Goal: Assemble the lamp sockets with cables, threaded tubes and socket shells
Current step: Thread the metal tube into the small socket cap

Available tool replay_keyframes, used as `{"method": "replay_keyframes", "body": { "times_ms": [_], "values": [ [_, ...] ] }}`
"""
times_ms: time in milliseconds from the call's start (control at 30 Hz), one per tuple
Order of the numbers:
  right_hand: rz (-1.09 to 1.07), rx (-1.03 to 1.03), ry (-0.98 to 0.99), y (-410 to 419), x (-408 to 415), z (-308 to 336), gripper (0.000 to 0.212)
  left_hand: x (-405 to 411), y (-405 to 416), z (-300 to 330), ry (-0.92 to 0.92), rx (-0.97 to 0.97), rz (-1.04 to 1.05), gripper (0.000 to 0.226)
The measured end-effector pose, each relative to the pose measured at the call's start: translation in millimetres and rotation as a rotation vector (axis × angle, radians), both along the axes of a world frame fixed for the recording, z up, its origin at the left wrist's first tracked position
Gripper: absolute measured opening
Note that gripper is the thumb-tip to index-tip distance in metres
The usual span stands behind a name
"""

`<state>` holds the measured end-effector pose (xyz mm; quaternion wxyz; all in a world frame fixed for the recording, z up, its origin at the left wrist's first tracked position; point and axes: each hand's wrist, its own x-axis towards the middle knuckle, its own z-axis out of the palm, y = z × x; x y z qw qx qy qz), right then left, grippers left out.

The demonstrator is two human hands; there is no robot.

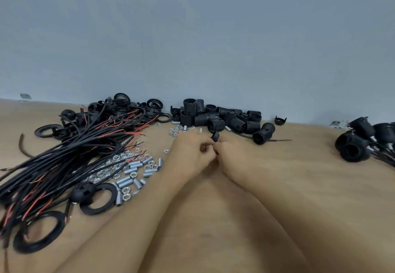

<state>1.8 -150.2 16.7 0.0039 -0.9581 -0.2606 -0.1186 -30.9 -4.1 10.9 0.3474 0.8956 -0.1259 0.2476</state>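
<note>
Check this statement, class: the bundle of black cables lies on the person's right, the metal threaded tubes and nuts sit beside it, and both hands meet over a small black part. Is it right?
Not quite. The head view shows the bundle of black cables on the person's left, not right. The rest stands: threaded tubes and nuts sit beside it, and the left hand and right hand meet over a small black part.

Cables (pixel 64 159) lie left on the table (pixel 299 187), socket shells (pixel 224 116) behind, threaded tubes (pixel 132 170) beside the cables
</note>
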Motion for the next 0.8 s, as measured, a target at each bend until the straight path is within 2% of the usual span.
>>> {"method": "replay_keyframes", "body": {
  "times_ms": [67, 167, 233, 300, 500, 600, 733, 800],
  "values": [
    [0.001, 0.021, 0.016, -4.6, -5.3, -6.5, 0.022, -5.2, -10.2, -9.1, 0.017, -0.112, -0.017, 0.018],
    [0.041, 0.078, 0.009, -12.5, -10.7, -15.9, 0.021, -4.5, -11.3, -15.5, 0.101, -0.418, 0.023, 0.023],
    [0.033, 0.259, 0.05, -19.9, -13.4, -16.3, 0.018, -3.5, -6.7, -17.3, 0.175, -0.611, 0.054, 0.024],
    [0.066, 0.422, 0.11, -26.6, -15.4, -15.6, 0.02, -6.0, -3.5, -20.3, 0.226, -0.698, 0.037, 0.027],
    [-0.029, 0.546, 0.214, -32.0, -8.4, -18.5, 0.002, 4.0, -5.7, -18.2, 0.284, -0.719, -0.052, 0.023],
    [-0.043, 0.658, 0.193, -33.6, -4.6, -21.0, 0.006, 7.9, -7.9, -20.6, 0.283, -0.701, -0.097, 0.023],
    [-0.095, 0.547, 0.123, -34.1, -2.5, -26.9, 0.009, 8.0, -6.1, -25.4, 0.282, -0.706, -0.146, 0.023],
    [-0.094, 0.567, 0.114, -34.0, -3.5, -25.4, 0.009, 10.4, -5.3, -25.8, 0.293, -0.715, -0.147, 0.02]
  ]
}}
